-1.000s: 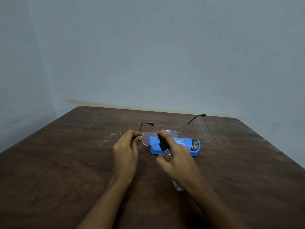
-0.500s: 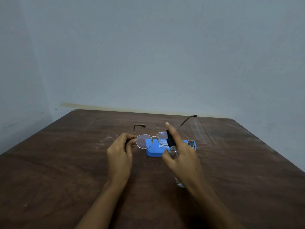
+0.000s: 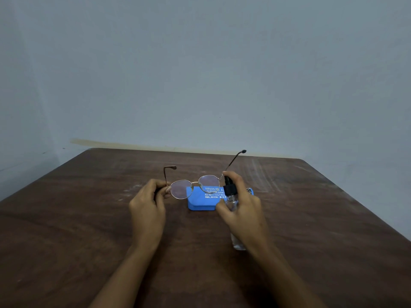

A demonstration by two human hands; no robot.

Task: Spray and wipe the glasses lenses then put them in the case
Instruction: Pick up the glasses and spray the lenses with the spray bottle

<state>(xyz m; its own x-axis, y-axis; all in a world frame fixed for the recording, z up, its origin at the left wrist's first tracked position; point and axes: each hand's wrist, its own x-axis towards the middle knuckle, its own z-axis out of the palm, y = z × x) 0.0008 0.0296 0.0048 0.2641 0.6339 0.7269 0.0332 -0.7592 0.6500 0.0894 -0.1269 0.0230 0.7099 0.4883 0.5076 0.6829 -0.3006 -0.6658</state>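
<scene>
The thin gold wire-rimmed glasses (image 3: pixel 195 187) hung above the blue case (image 3: pixel 200 202) on the brown desk (image 3: pixel 77 218). Your left hand (image 3: pixel 148 210) pinched their hinge corner, wisely off the fragile lenses; your right hand (image 3: pixel 243 210) gripped the small clear spray bottle (image 3: pixel 231 202).

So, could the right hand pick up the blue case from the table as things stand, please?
Probably not yet. The right hand is closed around the spray bottle, so its grip is taken. The blue case lies closed on the table just beyond, otherwise unobstructed, with the glasses held above it.
</scene>
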